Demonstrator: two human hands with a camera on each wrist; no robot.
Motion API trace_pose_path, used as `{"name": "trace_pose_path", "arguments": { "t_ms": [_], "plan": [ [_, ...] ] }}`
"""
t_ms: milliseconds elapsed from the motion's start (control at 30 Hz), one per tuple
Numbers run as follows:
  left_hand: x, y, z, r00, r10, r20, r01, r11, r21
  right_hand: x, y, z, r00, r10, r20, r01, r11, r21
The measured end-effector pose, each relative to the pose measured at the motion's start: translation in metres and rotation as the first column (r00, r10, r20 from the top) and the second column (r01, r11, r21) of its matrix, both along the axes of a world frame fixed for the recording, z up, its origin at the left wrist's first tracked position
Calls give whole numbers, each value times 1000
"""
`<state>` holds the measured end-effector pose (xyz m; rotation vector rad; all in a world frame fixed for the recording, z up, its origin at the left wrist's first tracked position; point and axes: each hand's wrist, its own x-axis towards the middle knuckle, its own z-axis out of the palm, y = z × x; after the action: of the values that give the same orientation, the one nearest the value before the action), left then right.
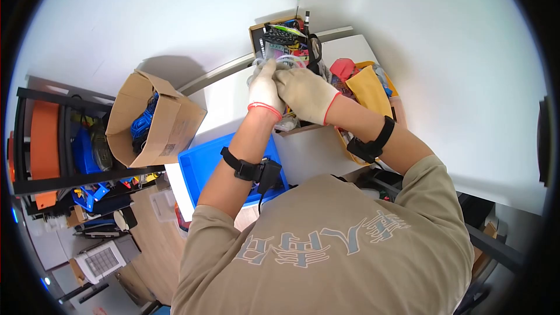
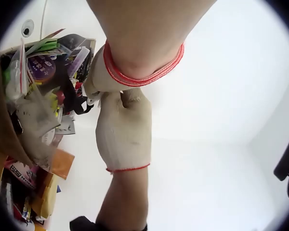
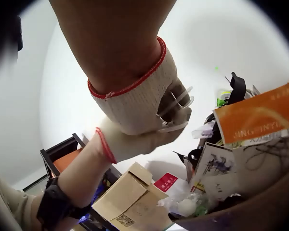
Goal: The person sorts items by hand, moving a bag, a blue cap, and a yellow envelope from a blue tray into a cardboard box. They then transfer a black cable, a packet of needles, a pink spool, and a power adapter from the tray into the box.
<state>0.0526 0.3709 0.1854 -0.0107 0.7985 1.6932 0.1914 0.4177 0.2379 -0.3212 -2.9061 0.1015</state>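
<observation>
Both hands wear off-white knit gloves with red cuffs and meet above a crammed box [image 1: 257,41]. A clear, looped plastic item [image 1: 291,58] shows at their fingertips, and its pale strips [image 3: 172,128] stick out between the fingers in the right wrist view. My right hand [image 1: 309,94] [image 3: 139,96] curls its fingers round it. Close against it, my left hand [image 1: 265,88] [image 3: 130,145] pinches at the same item. The left wrist view shows the right glove [image 2: 125,132] below the left one [image 2: 100,74], most fingers hidden.
A blue tray [image 1: 195,166] lies nearer the body, left of the box. Farther left stands an open cardboard carton [image 1: 175,131] with blue cable, beside a black shelf [image 1: 70,182]. Right of the box, a yellow packet [image 1: 371,90] lies on another filled container.
</observation>
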Motion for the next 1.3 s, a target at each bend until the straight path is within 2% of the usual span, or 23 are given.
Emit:
{"name": "trace_pose_path", "arguments": {
  "t_ms": [33, 100, 167, 200, 233, 300, 333, 367, 433, 467, 633, 700, 733, 767, 800, 867, 900, 933, 967, 1000, 1067, 1167, 1300],
  "plan": [
    [-3, 5, -12, 985, 63, -159, -77, 994, -84, 2, 1, -6, 996, 74, -57, -73, 997, 16],
    [-8, 9, -23, 982, 89, -168, -93, 995, -18, 5, 10, -3, 993, 104, -56, -110, 989, -100],
    [-5, 7, -13, 982, 132, -138, -140, 989, -47, 12, 16, 21, 926, 118, -360, -252, 901, -353],
    [0, 11, -2, 976, 209, -55, -212, 975, -68, 16, 14, 9, 851, -73, -520, -79, 962, -263],
    [3, 11, 5, 976, 212, -52, -215, 974, -70, 16, 13, 11, 853, -70, -517, -81, 961, -264],
    [7, 9, 13, 988, 127, -84, -138, 981, -134, 15, 13, 15, 789, -515, -335, 196, 728, -657],
    [11, 13, 10, 985, 127, -120, -135, 989, -62, 13, 14, 12, 790, -516, -333, 197, 727, -658],
    [15, 16, 9, 985, 124, -118, -133, 989, -64, 12, 17, 9, 843, -511, -167, 216, 606, -765],
    [21, 21, 20, 848, 60, -527, -105, 993, -55, 10, 23, 6, 900, -407, 153, 300, 326, -897],
    [20, 21, 24, 794, -32, -607, -25, 996, -85, 11, 22, 8, 893, -443, 84, 308, 463, -831],
    [21, 45, 28, 761, -188, -621, 216, 976, -32, 23, 40, 38, 923, -367, 117, 299, 492, -818],
    [23, 62, 30, 899, -321, -297, 372, 919, 134, 30, 57, 19, 909, -373, -186, 175, 745, -643],
    [23, 74, 30, 835, -383, -396, 475, 865, 165, 32, 69, 7, 872, -423, -245, 200, 765, -612],
    [19, 85, 30, 397, -308, -864, 583, 813, -22, 42, 87, 0, 864, -444, -236, 220, 756, -616],
    [20, 99, 28, 287, -327, -900, 563, 818, -117, 48, 105, -1, 813, -562, -151, 322, 651, -687],
    [18, 125, 26, -41, -303, -952, 559, 783, -273, 57, 125, -3, 743, -667, -53, 417, 523, -743],
    [13, 129, 19, -41, -306, -951, 563, 779, -275, 60, 132, -2, 684, -725, 86, 475, 352, -806],
    [7, 132, 11, -382, -183, -906, 527, 762, -376, 63, 136, -2, 618, -753, 229, 519, 171, -838],
    [1, 135, 3, -674, -39, -738, 459, 761, -459, 64, 138, -8, 615, -755, 229, 519, 169, -838],
    [-2, 137, 13, -790, -152, -594, 395, 614, -683, 61, 138, -22, 603, -772, 199, 520, 192, -832],
    [-6, 130, 2, -816, -90, -571, 368, 681, -633, 54, 141, -52, 606, -791, 80, 482, 286, -828],
    [-13, 121, -4, -845, -40, -533, 321, 760, -565, 35, 139, -42, 587, -793, 163, 392, 102, -914],
    [-25, 116, -17, -757, -58, -650, 385, 765, -517, 5, 157, -71, 506, -863, 3, 289, 167, -943]
  ]
}}
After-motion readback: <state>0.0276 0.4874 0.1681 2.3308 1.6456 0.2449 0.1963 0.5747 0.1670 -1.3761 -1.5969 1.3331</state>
